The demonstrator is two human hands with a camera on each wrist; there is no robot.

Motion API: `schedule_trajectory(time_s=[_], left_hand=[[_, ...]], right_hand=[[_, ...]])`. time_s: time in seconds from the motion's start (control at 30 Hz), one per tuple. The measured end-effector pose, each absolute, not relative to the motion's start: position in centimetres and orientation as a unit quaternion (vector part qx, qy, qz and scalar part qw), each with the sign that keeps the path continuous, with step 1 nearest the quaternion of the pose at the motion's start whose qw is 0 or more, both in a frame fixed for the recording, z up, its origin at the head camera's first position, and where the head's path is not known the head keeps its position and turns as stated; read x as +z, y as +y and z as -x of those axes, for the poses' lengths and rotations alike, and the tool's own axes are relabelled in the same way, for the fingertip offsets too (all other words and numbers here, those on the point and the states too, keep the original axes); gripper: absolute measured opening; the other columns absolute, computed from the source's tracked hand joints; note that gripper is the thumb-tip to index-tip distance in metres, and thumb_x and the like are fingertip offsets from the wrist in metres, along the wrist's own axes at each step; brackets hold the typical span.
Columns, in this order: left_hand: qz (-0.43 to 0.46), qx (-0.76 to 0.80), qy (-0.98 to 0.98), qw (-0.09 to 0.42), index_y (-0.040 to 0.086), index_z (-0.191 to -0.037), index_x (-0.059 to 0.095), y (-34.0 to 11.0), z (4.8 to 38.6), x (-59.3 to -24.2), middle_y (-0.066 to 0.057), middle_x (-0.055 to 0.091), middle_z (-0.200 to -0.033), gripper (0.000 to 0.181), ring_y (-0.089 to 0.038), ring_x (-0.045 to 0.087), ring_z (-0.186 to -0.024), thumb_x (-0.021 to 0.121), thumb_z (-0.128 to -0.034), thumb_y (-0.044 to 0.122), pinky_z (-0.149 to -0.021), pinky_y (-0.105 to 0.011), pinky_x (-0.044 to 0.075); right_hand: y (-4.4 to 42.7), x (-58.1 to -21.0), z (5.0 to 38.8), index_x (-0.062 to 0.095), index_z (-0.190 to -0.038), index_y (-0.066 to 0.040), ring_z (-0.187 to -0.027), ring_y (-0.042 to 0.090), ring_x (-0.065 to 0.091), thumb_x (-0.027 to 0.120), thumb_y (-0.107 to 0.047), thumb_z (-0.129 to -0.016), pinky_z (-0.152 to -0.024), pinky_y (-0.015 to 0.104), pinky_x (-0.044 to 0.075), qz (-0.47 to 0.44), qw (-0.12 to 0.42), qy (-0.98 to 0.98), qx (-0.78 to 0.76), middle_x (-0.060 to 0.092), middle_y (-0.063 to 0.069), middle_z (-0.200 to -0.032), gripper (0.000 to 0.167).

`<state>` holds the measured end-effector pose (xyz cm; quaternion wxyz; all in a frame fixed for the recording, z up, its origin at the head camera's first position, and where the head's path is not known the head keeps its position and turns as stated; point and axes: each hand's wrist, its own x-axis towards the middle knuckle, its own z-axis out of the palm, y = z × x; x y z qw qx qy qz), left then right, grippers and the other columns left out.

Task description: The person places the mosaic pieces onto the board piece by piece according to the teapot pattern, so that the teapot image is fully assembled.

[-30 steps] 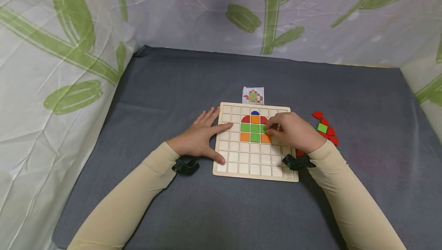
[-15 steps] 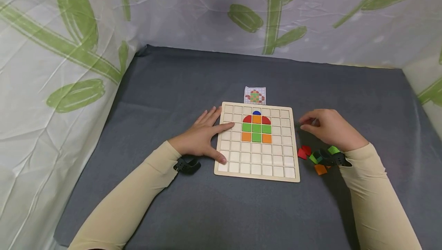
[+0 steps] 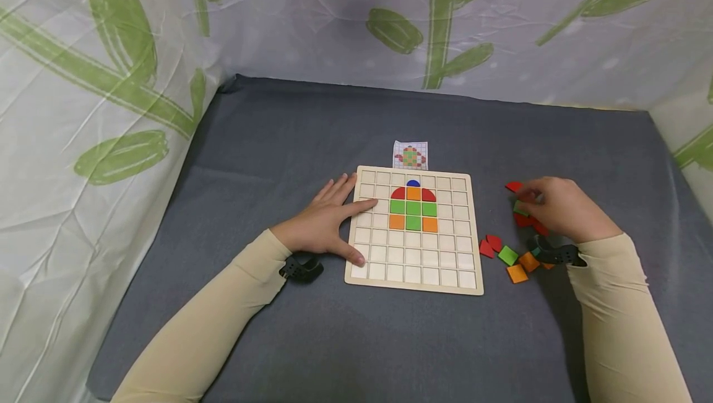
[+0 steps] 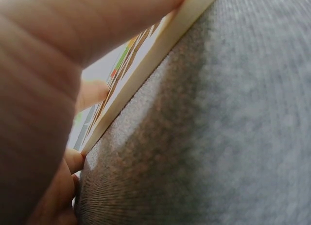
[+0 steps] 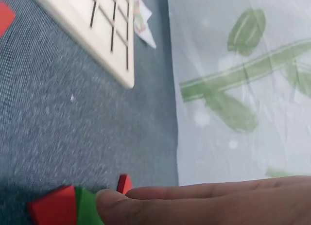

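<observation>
A pale wooden grid board [image 3: 412,273] lies in front of me, with several coloured pieces set in its upper middle squares. My left hand [image 3: 320,223] rests spread on its left edge, thumb and index finger on the board; the left wrist view shows fingers at the rim. To the right of the board, my right hand [image 3: 565,208] is low over a cluster of red pieces [image 3: 522,220]. Its thumb touches or nearly touches a green square tile [image 3: 518,207], also visible in the right wrist view beside the thumb. The palm hides part of the cluster.
A small printed pattern card [image 3: 410,155] lies beyond the board's far edge. Nearer me, right of the board, are loose red pieces [image 3: 487,248], a green tile [image 3: 507,255] and orange tiles [image 3: 517,274]. A leaf-printed white cloth [image 3: 312,25] borders the dark table.
My right hand has left the green tile at the right of the board's middle row and moved right to the red and green cluster. The left hand has stayed on the board.
</observation>
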<state>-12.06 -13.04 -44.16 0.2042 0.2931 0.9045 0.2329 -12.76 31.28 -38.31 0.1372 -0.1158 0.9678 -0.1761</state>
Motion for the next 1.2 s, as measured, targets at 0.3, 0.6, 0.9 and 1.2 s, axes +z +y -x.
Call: schedule_trajectory(time_s=[0.3, 0.6, 0.9, 1.2], left_hand=[[-0.293, 0.233, 0.904, 0.206, 0.030, -0.166, 0.034, -13.0, 12.0, -44.0, -0.010, -0.011, -0.177, 0.121, -0.027, -0.016, -0.162, 0.091, -0.0668, 0.070, -0.130, -0.048, -0.010], [-0.287, 0.229, 0.906, 0.208, 0.031, -0.166, 0.035, -13.1, 12.0, -44.1, -0.010, -0.011, -0.177, 0.120, -0.026, -0.016, -0.162, 0.091, -0.0667, 0.069, -0.130, -0.047, -0.010], [-0.293, 0.228, 0.907, 0.199, 0.030, -0.166, 0.035, -13.0, 12.0, -44.3, -0.011, -0.010, -0.177, 0.121, -0.027, -0.015, -0.162, 0.090, -0.0662, 0.071, -0.130, -0.046, -0.010], [-0.297, 0.232, 0.905, 0.199, 0.031, -0.166, 0.035, -13.1, 12.1, -44.3, -0.011, -0.011, -0.176, 0.120, -0.027, -0.016, -0.162, 0.090, -0.0666, 0.071, -0.130, -0.047, -0.010]], right_hand=[[31.5, -39.4, 13.0, 0.073, -0.109, 0.006, -0.086, 0.032, 0.066, 0.076, -0.014, -0.095, -0.077, 0.050, 0.055, 0.108, 0.150, 0.967, -0.176, 0.072, 0.019, -0.095, 0.025], [30.1, -39.8, 12.9, 0.072, -0.112, 0.002, -0.079, 0.023, 0.061, 0.076, -0.016, -0.097, -0.070, 0.038, 0.050, 0.132, 0.149, 0.961, -0.194, 0.069, 0.008, -0.088, 0.023], [28.6, -39.3, 12.5, 0.076, -0.105, -0.006, -0.075, 0.020, 0.061, 0.076, -0.010, -0.096, -0.066, 0.036, 0.052, 0.151, 0.121, 0.962, -0.193, 0.072, 0.006, -0.088, 0.010], [26.1, -37.8, 11.3, 0.075, -0.099, -0.009, -0.070, 0.018, 0.061, 0.077, -0.017, -0.096, -0.060, 0.034, 0.050, 0.143, 0.116, 0.959, -0.216, 0.075, 0.005, -0.088, 0.009]])
